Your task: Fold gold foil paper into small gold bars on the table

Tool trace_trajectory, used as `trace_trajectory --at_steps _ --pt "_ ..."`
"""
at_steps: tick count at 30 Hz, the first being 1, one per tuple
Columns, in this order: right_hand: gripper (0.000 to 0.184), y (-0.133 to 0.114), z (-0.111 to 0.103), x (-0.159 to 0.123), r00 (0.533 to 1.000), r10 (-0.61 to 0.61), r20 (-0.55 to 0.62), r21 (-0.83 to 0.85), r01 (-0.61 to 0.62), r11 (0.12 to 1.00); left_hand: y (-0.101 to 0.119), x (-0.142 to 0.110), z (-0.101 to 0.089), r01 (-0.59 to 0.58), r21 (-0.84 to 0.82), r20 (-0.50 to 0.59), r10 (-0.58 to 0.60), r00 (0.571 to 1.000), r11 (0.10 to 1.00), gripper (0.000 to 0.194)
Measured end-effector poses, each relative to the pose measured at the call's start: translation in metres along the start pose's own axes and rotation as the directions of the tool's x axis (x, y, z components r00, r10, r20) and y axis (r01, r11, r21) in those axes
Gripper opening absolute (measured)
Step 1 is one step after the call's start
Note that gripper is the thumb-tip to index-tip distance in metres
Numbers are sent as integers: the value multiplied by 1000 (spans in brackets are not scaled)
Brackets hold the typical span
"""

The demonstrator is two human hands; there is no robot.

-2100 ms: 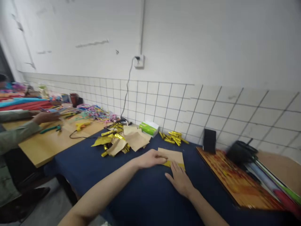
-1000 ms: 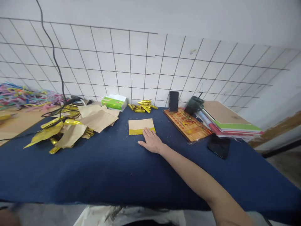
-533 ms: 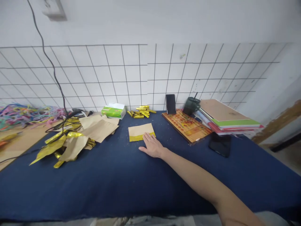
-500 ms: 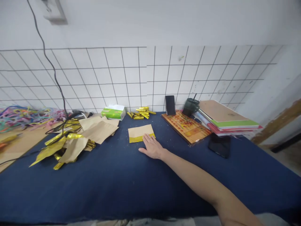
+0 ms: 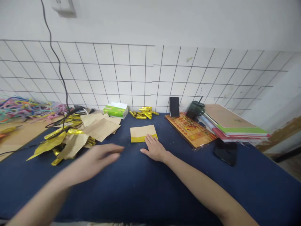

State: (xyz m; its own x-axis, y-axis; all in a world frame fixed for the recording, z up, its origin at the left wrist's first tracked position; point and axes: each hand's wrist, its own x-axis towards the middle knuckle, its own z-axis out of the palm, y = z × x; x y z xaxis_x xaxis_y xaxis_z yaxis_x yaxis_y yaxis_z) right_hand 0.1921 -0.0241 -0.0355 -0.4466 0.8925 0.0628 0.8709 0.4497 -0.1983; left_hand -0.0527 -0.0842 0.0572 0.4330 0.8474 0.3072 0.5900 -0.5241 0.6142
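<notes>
- Navy tabletop (image 5: 131,194), tiled wall (image 5: 119,72) behind; brown paper (image 5: 142,130) lies mid-table, gold strip (image 5: 137,139) nearest.
- Right hand (image 5: 155,149): fingers flat, slightly fanned on the paper's near right corner.
- Left hand (image 5: 98,161): blurry, thumb and fingers parted, nothing visible between.
- I'd press evenly so it doesn't skid.

Has brought the left hand (image 5: 95,160) back into the lower left of the frame, blurred, after showing only the right arm half a second ago. Now points its fingers (image 5: 114,147) toward the centre, just left of the brown-and-gold paper (image 5: 142,130) and apart from it, instead of resting on it as two seconds ago. Has turned the view rightward since then, losing the co-worker's hands from the left edge and gaining the dark flat device (image 5: 225,151) at right.
</notes>
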Motion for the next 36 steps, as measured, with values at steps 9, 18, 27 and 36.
trace_trajectory --at_steps 9,18,27,36 --pt "71 5 4 0 999 -49 -3 -59 49 997 -17 75 127 -115 439 353 -53 934 891 93" --pt "82 14 -4 -3 998 50 43 -41 -48 998 -32 67 121 -144 453 355 -30 934 880 89" --pt "75 18 -7 -4 995 95 -12 -73 -95 993 -34 66 125 -169 501 340 -13 940 849 91" --pt "41 14 -9 0 981 -120 -155 -46 114 992 -34 68 120 -165 485 358 -23 934 859 86"
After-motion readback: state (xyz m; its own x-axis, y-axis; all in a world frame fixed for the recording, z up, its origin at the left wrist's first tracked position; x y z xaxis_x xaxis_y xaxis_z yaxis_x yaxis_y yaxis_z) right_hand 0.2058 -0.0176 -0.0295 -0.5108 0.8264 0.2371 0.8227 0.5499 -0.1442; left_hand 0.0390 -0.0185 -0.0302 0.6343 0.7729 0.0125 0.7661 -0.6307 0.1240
